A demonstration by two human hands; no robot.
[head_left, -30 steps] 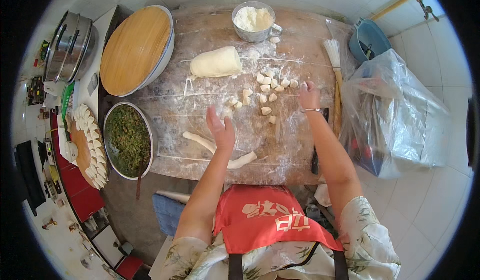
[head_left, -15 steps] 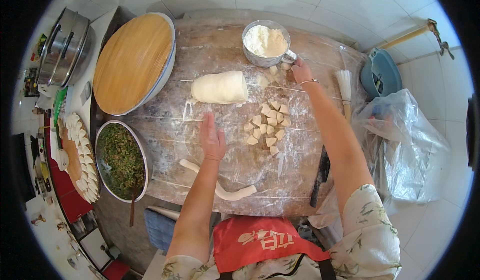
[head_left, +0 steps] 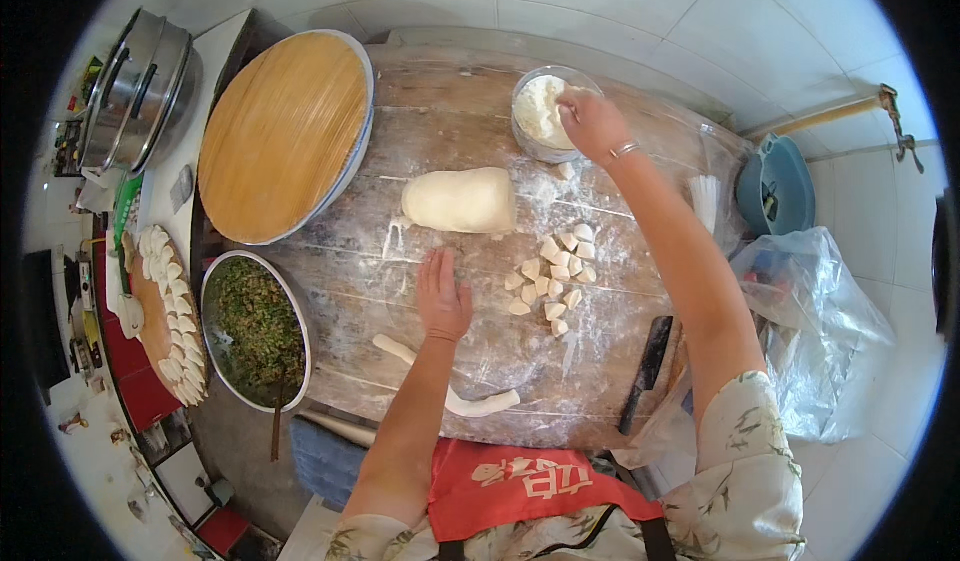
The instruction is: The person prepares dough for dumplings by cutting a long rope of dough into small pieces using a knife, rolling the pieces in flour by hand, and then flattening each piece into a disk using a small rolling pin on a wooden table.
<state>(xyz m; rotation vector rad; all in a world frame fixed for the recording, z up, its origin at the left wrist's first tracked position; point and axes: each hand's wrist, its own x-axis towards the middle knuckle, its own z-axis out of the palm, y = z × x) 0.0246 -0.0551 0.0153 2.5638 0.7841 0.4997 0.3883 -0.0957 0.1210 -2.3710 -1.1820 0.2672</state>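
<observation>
My right hand (head_left: 593, 125) reaches over a clear flour container (head_left: 560, 153) at the far side of the wooden board. Its fingers are drawn together just above the white flour (head_left: 541, 111); what they hold, if anything, is hidden. My left hand (head_left: 444, 296) lies flat on the floured board, fingers stretched forward, holding nothing. Just beyond it rests a thick log of dough (head_left: 460, 200). Small cut dough pieces (head_left: 553, 271) are scattered to its right. A thin dough rope (head_left: 484, 404) curves near the front edge, partly hidden under my left forearm.
A bowl of green filling (head_left: 254, 331) with a stick in it and a large bowl under a round wooden lid (head_left: 283, 136) stand left. Dumplings (head_left: 172, 311) line a round board. At right are a knife (head_left: 647, 373), a white brush (head_left: 706, 203), a blue basket (head_left: 776, 187) and plastic sheeting (head_left: 815, 341).
My right hand has moved from beside the container's handle to over the flour, its fingers drawn together. My left hand stays flat on the board. The whole view has shifted slightly.
</observation>
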